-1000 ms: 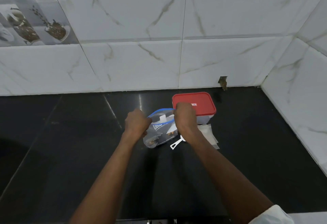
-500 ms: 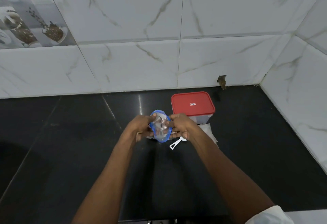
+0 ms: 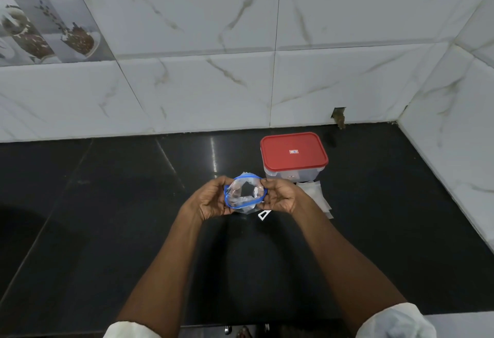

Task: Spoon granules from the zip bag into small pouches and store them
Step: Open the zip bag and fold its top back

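Counter (image 3: 107,230); left hand (image 3: 211,198), right hand (image 3: 279,196) pinching bag (image 3: 242,200)

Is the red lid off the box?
No, the red lid sits flat on top of the clear box and covers it all the way round.

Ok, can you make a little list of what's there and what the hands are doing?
bag: zip bag, clear with a blue rim, mouth open in a ring
left hand: left hand grips the bag's left rim
right hand: right hand grips the bag's right rim
spoon: white spoon on the counter, only its handle shows below the bag
pouches: white pouches lie in a pile in front of the box
box: clear box, red lid shut, near the wall
counter: black, shiny counter
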